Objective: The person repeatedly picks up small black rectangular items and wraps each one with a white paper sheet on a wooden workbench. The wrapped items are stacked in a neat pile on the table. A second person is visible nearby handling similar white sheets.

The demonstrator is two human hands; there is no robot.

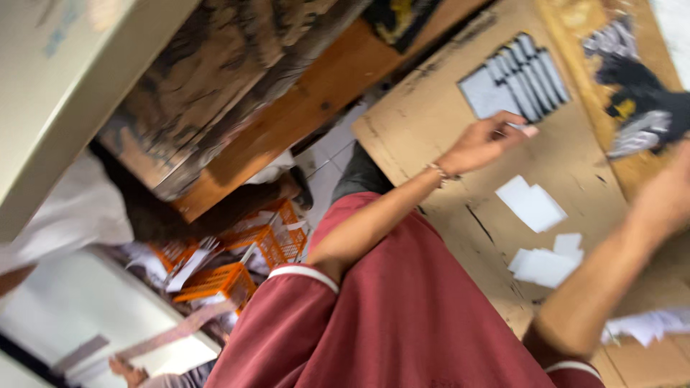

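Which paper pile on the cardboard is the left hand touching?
The grey fanned row; the left hand reaches its near edge, while both white piles lie untouched.

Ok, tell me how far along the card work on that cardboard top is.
Looks done: a row of grey cards lies fanned out, overlapping, at the far side of the cardboard top. In hand: the left hand reaches toward that row with something small and pale at its fingertips; the right hand is too blurred to read. Left: loose white cards and a second white pile lie unsorted nearer the person.

white paper slips (532,205), grey cards (514,79), orange crates (215,282)
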